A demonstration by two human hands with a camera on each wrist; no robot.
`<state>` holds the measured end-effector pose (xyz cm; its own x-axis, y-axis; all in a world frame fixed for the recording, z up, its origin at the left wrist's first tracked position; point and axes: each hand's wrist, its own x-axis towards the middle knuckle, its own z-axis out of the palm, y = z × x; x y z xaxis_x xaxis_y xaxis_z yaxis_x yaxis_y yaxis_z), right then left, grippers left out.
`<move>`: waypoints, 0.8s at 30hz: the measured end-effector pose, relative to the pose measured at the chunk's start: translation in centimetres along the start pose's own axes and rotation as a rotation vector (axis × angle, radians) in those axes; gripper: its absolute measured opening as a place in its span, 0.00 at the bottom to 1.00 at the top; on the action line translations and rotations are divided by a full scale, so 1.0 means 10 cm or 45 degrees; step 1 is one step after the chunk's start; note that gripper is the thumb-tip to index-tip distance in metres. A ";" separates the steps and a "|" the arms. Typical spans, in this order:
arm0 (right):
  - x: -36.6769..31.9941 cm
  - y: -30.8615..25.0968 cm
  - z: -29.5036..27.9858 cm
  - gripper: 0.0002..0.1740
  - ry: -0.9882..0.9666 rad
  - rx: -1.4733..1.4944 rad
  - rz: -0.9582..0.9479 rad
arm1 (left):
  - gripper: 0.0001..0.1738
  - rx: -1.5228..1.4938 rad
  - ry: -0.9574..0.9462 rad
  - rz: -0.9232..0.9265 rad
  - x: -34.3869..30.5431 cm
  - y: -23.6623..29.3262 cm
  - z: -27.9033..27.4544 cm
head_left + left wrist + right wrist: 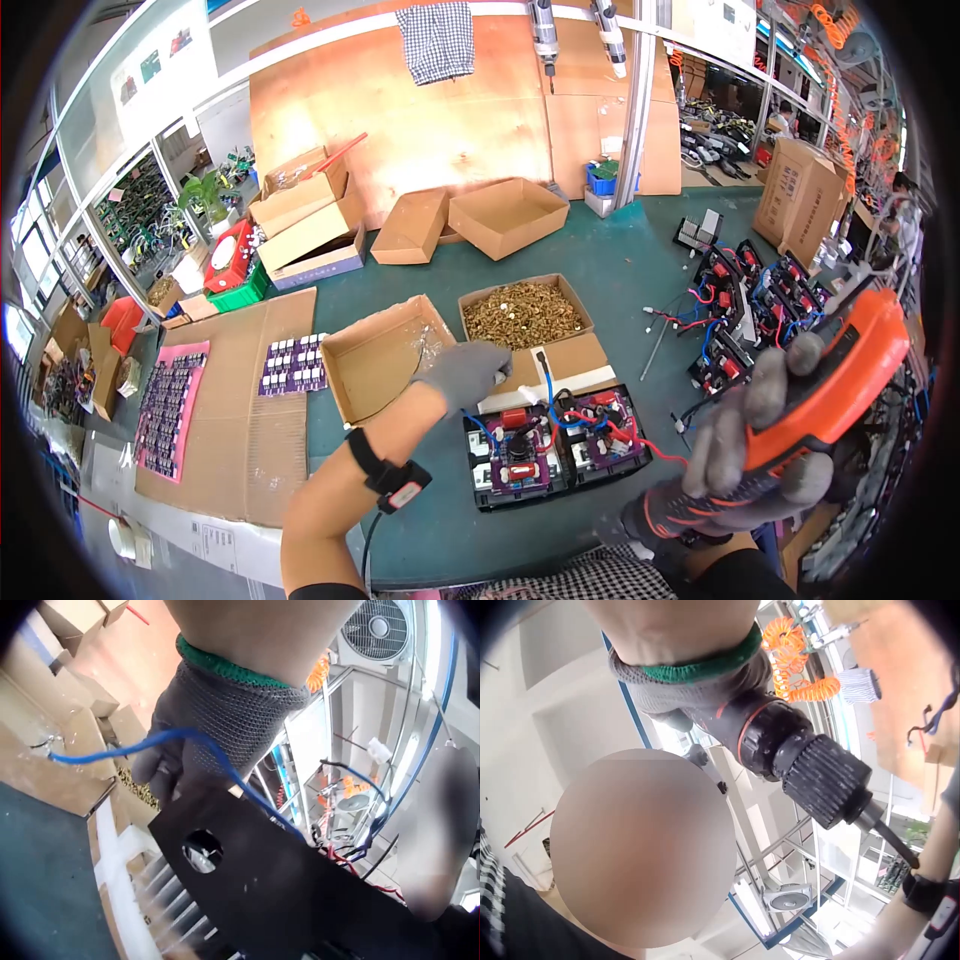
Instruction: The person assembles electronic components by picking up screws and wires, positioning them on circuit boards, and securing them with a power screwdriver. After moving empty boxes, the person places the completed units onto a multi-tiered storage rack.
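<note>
My right hand (750, 430), in a grey glove, grips an orange and black power drill (835, 385). In the right wrist view, the black chuck (829, 780) carries a thin bit that points down and right. My gloved left hand (465, 372) is over the cardboard behind two black-framed units (550, 450) with purple circuit boards, red parts and wires. Its fingers look bent, and I cannot tell whether they hold something small. In the left wrist view, a black plate (247, 877) with a round hole partly hides the fingertips, and a blue wire (187, 735) crosses the hand.
A carton of brass-coloured screws (525, 312) stands behind my left hand, with a shallow cardboard box (385, 360) to the left. Purple boards (293, 365) lie on flat cardboard further left. More wired units (730, 300) crowd the right side. Two tools (543, 35) hang overhead.
</note>
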<state>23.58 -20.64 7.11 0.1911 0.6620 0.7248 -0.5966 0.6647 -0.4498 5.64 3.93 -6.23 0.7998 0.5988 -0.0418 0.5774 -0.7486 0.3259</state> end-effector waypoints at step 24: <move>0.28 0.81 0.17 0.42 0.130 -0.327 0.027 | 0.13 -0.843 0.553 0.141 -1.33 0.48 0.00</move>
<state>17.96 -14.00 6.42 0.2659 0.6996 0.6632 -0.3866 0.7076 -0.5915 -2.20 -7.68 -4.12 0.6329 0.6901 0.3511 0.1717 -0.5672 0.8054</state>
